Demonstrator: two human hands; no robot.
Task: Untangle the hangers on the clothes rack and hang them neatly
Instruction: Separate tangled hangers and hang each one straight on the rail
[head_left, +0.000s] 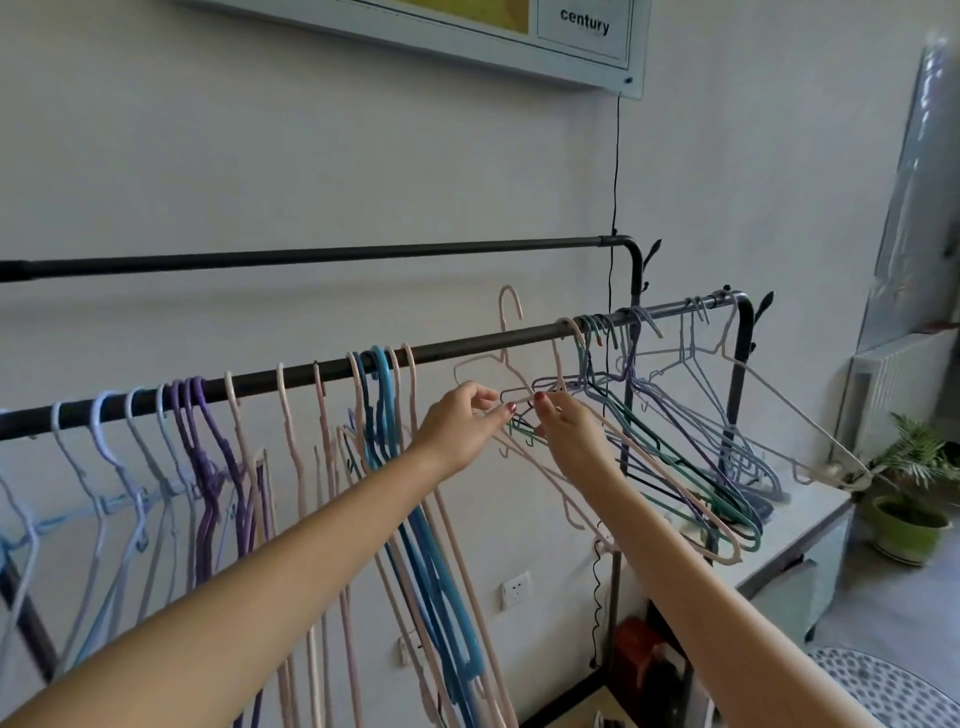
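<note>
A black clothes rack has a front rail (467, 347) and a higher back rail (311, 255). Along the left and middle of the front rail hang lilac, purple, pink and blue hangers (384, 410) in a row. Toward the right end a tangled bunch of green, purple and pink hangers (691, 467) leans out at a slant. A pale pink hanger (506, 332) is off the rail, its hook sticking up above it. My left hand (462, 426) pinches the wire of this hanger. My right hand (569, 431) pinches wires at the edge of the tangled bunch.
A white hanger (795, 415) hangs at the rail's far right end. A white cabinet (800, 540) stands behind the rack, with a potted plant (909, 499) and a radiator (898, 384) at the right. A cable (616, 171) runs down the wall from a framed board.
</note>
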